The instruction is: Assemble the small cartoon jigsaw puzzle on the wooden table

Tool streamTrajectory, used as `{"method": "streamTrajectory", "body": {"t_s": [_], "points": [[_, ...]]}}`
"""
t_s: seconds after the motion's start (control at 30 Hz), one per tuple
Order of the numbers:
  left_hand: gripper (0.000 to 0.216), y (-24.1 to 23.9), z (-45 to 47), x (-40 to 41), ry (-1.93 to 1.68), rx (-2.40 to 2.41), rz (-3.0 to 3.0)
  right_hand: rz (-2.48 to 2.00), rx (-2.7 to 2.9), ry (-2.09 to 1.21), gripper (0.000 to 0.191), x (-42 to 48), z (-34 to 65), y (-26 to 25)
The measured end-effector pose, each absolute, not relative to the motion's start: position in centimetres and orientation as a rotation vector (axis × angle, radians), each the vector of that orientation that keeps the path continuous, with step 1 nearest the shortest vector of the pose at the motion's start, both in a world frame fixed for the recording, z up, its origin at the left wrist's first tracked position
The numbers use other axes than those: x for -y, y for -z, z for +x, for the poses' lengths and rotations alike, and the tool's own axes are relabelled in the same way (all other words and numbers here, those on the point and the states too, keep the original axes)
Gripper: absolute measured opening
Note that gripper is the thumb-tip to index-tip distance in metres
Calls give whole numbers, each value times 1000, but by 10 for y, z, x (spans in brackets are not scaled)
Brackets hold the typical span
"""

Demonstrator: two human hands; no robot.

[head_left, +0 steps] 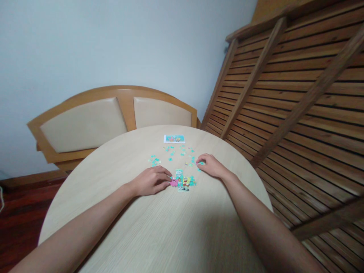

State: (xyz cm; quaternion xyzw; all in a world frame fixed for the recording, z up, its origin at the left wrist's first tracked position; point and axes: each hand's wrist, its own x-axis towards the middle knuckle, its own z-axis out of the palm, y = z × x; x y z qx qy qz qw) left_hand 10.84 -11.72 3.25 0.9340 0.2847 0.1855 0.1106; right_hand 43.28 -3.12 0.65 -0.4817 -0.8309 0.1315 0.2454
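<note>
A partly joined jigsaw puzzle (186, 182) lies flat on the round table, with a yellow cartoon figure, a pale one and a pink part on turquoise. My left hand (153, 180) rests palm down at its left edge, fingers stretched and slightly apart, fingertips touching the pink part. Further back and to the right, my right hand (212, 165) has thumb and forefinger closed around a small puzzle piece (197, 163), mostly covered by the fingertips. Loose turquoise puzzle pieces (155, 160) are scattered behind the joined part, some close to the right hand.
At the far side of the pale wooden table (159, 235) lies a picture card (174, 139) with cartoon figures. Behind stands a wooden headboard (129, 113) with cream panels, against a pale wall. A slatted wooden frame (284, 94) leans along the right side.
</note>
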Motion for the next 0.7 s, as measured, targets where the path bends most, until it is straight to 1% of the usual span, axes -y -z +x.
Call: {"method": "streamTrajectory", "body": {"t_s": [0.3,0.5,0.63,0.7], "points": [[21,-18,95,98,-646,-1202,2713,-1286,2282,-350,15,29,433,-3],[20,-17,92,95,-610,-1381,2722,-1255,2273,-381,19,32,431,-2],[20,-16,92,96,-594,-1420,2722,-1192,2304,-420,18,34,428,-5],[20,-17,93,96,-606,-1424,2713,-1182,2306,-441,21,35,427,-7]]}}
